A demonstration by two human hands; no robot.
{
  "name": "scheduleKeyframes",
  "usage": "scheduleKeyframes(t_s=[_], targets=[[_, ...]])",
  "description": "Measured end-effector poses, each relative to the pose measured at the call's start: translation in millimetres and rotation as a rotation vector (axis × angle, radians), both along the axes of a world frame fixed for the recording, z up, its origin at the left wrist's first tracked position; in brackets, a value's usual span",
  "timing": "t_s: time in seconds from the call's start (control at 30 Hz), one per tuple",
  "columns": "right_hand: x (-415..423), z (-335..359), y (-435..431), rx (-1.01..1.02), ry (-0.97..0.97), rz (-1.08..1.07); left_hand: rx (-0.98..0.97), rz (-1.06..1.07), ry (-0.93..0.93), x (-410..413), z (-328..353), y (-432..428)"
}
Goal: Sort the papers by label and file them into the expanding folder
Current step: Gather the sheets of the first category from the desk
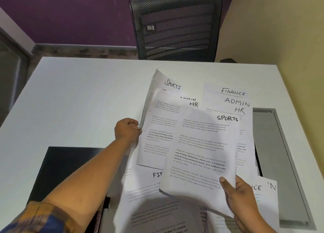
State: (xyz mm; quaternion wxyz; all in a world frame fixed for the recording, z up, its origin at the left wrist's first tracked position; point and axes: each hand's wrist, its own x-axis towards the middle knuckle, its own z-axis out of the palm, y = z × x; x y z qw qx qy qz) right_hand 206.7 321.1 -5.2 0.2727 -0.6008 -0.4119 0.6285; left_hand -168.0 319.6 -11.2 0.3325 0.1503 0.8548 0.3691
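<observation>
My right hand (242,197) holds a sheet headed SPORTS (201,154) above the pile, thumb on its lower right corner. My left hand (127,130) pinches the left edge of another SPORTS sheet (157,82), which curls up off the table. An HR sheet (157,127) lies over that sheet, hiding an ADMIN heading beneath. To the right lie sheets headed FINANCE (233,91), ADMIN (236,102) and HR (239,110), overlapping. A FINANCE sheet (149,189) lies near me. The black expanding folder (70,164) lies flat at the lower left, partly under my left arm.
The white table (78,96) carries everything. A grey metal cable tray (273,145) is set into its right side, partly covered by papers. A black mesh office chair (175,26) stands behind the far edge. More sheets (266,189) lie at the lower right.
</observation>
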Motion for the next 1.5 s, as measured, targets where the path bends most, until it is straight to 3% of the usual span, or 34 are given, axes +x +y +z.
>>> scheduleKeyframes(t_s=[0.13,0.37,0.57,0.73,0.97,1.23,1.37,1.5], targets=[[2.6,-2.3,0.4,-0.014,-0.046,0.019,0.018,-0.002,-0.121,-1.5,-5.7,3.1],[1.6,-5.4,1.9,-0.007,-0.076,0.010,0.082,0.158,-0.011,-1.6,-4.7,7.8],[-6.5,9.1,0.6,-0.051,0.012,-0.009,0.230,0.271,0.059,-0.3,1.2,0.6],[-7.5,19.1,-0.5,-0.034,0.045,-0.005,0.328,0.242,0.161,-21.1,35.3,-14.6],[-7.4,29.7,-12.1,-0.012,0.044,0.005,0.496,0.495,0.273,-40.8,119.2,-51.4],[-5.2,82.2,-40.2,0.090,-0.034,0.056,0.569,0.305,-0.065,79.7,171.1,-133.0],[-1.7,102.5,-53.4,0.102,-0.040,0.079,0.492,0.150,-0.229,145.1,162.1,-170.9],[4.7,117.8,-67.5,0.056,0.005,0.132,0.423,0.172,-0.326,179.9,149.5,-198.1]])
